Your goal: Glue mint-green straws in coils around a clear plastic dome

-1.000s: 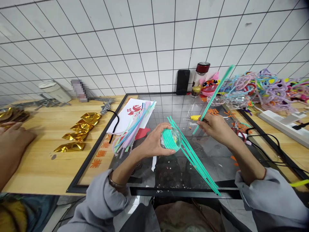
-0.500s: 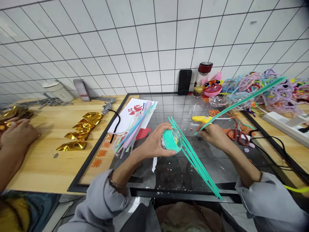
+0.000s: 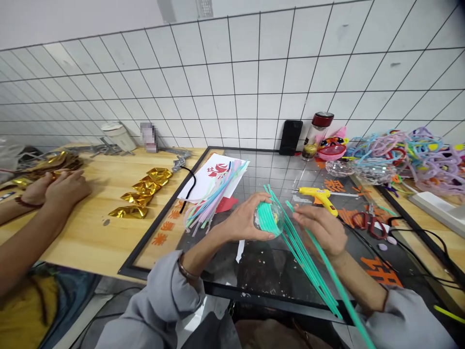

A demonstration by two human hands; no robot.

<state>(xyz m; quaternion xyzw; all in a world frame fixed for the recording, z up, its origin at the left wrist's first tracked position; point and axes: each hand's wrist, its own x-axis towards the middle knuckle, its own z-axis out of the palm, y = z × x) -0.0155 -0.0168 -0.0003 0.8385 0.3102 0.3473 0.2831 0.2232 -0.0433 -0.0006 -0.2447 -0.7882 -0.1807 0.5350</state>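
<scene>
My left hand (image 3: pixel 244 224) is closed round a clear ball (image 3: pixel 269 218) that has turquoise pipe cleaner wound over it. My right hand (image 3: pixel 321 228) pinches a long turquoise pipe cleaner (image 3: pixel 336 281) close to the ball; the stem runs down to the lower right, past my sleeve. A bundle of loose turquoise pipe cleaners (image 3: pixel 301 254) lies on the glass sheet (image 3: pixel 261 261) just under both hands. Pastel pipe cleaners (image 3: pixel 214 194) lie on a white paper to the left of the ball.
A yellow glue gun (image 3: pixel 319 196) and red scissors (image 3: pixel 363 220) lie right of my hands. A heap of coloured pipe cleaners (image 3: pixel 410 155), a phone (image 3: pixel 290 137) and a jar (image 3: pixel 316 128) stand by the wall. Another person's hands (image 3: pixel 54 189) work near gold foil pieces (image 3: pixel 143 191) on the wooden table.
My right hand swung its pipe cleaner from pointing up and right to pointing down toward me, and moved in close to the ball. The view shifted to the left and upward.
</scene>
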